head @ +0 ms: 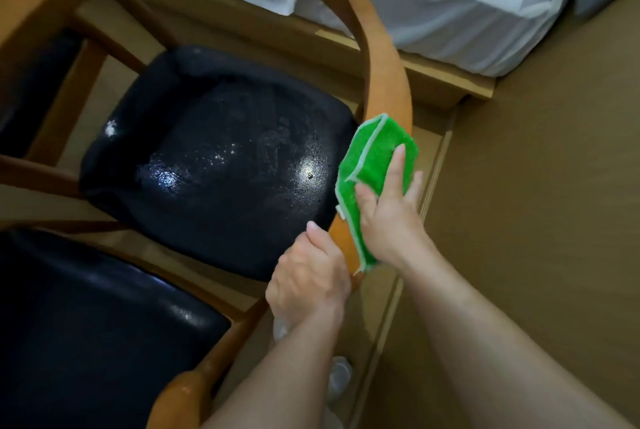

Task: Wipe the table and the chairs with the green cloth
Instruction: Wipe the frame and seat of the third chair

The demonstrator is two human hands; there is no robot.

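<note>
A wooden chair with a curved back rail [381, 58] and a black glossy seat cushion [221, 158] fills the middle of the view. My right hand [391, 214] presses the folded green cloth [370, 158] against the outer side of that curved rail. Just below the cloth, my left hand [308, 279] is closed around the same rail. Wet-looking specks shine on the black cushion. No table is visible.
A second chair with a black seat [86, 324] and a wooden arm [183, 390] stands at the lower left. A bed with white linen [450, 2] on a wooden base lies behind. Brown floor spreads to the right.
</note>
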